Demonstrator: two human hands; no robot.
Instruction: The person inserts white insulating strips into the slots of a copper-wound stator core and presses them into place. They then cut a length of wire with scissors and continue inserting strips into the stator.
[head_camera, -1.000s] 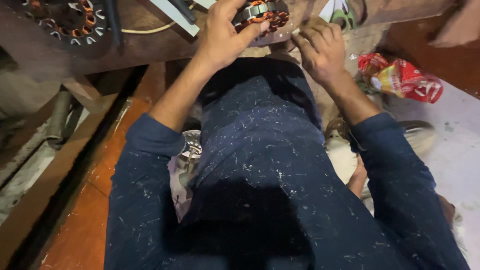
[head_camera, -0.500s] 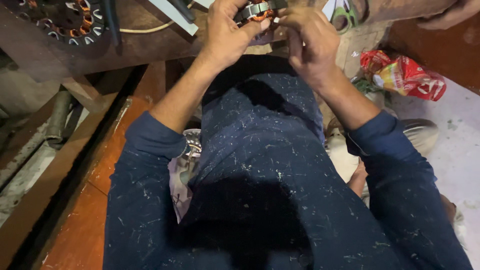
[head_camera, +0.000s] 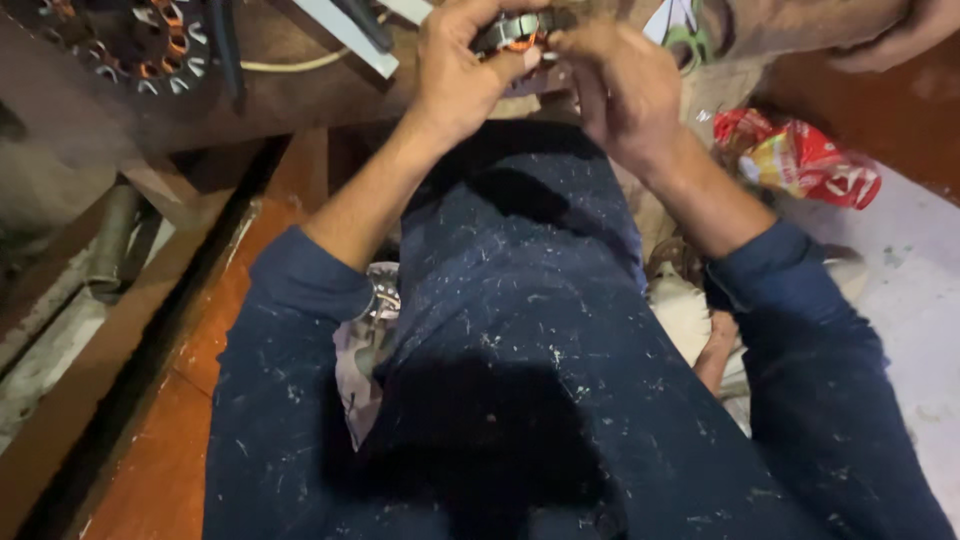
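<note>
My left hand (head_camera: 462, 68) grips a round motor stator (head_camera: 512, 32) with copper windings, held up over my lap near the top of the view. My right hand (head_camera: 622, 88) touches the same stator from the right, its fingertips pinched at the rim. Both forearms come out of dark blue speckled sleeves. Most of the stator is hidden by my fingers.
A second wound stator (head_camera: 130, 40) lies on the brown bench at top left, with a white strip (head_camera: 340, 36) and a cable beside it. A red snack wrapper (head_camera: 800, 160) lies at right. Another person's arm (head_camera: 860, 30) reaches in at top right. A green-handled tool (head_camera: 688, 38) lies behind my hands.
My right hand has moved left and up onto the stator. The stator has shifted slightly up toward the top edge of the view.
</note>
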